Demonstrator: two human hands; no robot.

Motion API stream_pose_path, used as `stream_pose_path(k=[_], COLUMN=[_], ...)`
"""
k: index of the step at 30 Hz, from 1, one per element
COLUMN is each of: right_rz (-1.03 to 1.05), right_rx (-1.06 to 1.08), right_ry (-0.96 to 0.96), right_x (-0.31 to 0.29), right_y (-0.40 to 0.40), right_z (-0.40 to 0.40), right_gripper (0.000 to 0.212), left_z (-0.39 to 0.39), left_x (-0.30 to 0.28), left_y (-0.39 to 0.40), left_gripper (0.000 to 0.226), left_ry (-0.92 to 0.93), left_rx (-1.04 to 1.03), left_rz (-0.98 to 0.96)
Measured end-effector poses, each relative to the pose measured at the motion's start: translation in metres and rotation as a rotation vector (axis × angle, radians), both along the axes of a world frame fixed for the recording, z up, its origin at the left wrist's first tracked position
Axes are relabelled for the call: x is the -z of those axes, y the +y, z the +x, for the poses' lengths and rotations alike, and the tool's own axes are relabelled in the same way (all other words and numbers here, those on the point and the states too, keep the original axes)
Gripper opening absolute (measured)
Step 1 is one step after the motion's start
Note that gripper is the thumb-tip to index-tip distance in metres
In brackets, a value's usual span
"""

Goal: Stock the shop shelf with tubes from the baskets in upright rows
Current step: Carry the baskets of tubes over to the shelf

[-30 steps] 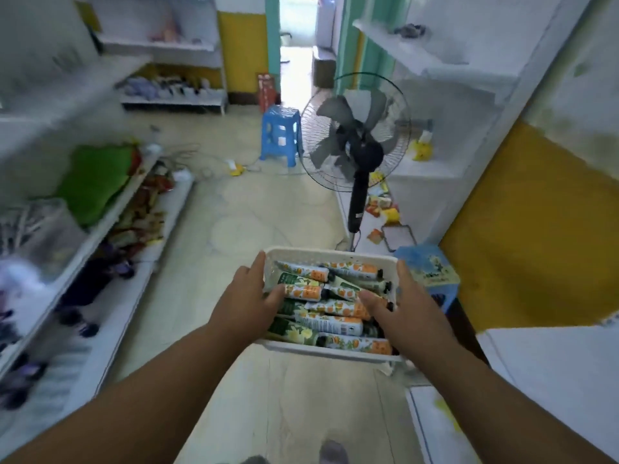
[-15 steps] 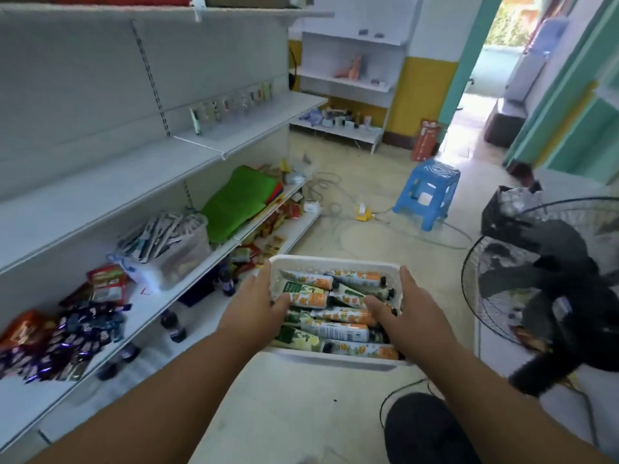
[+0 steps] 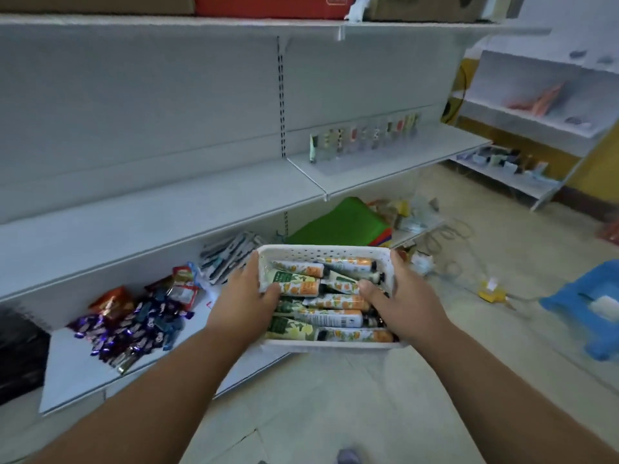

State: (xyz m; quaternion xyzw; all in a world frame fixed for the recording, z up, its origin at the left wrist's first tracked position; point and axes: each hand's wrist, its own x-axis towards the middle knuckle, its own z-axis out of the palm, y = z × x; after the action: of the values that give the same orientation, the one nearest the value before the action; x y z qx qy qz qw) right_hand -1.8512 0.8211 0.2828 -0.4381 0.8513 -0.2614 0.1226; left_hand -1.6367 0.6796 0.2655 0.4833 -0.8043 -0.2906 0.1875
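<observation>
No writing on the tubes [image 3: 330, 301] is readable, only orange-and-green print; about nine lie flat in one white basket [image 3: 321, 253]; left hand [image 3: 243, 301] and right hand [image 3: 407, 301] grip its short sides, thumbs curled over the rim onto tubes; the basket is held before the shelf [image 3: 160, 212], where some ten tubes stand upright.

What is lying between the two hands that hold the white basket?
In the head view, tubes lie on their sides inside the white basket, between the left hand and the right hand.
</observation>
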Motion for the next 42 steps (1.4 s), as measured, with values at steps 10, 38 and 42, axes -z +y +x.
stream_pose_path(k=[10,38,42], right_rz=[-0.002,0.143,0.125], right_rx=[-0.259,-0.539,-0.539], right_ry=[-0.032,-0.087,-0.075], right_x=[-0.031,0.004,0.004], right_y=[-0.204,-0.531,-0.531], right_z=[-0.099,-0.167,-0.167], right_gripper=[0.091,0.093,0.091], left_z=[-0.063,-0.116,-0.115], left_x=[-0.024,-0.002,-0.002], left_y=[-0.141,-0.411,-0.411], left_gripper=[0.067,0.063,0.06], left_ry=[-0.02,-0.176,-0.213], left_rx=[-0.3,-0.564,-0.538], left_rz=[-0.042,0.05,0.041])
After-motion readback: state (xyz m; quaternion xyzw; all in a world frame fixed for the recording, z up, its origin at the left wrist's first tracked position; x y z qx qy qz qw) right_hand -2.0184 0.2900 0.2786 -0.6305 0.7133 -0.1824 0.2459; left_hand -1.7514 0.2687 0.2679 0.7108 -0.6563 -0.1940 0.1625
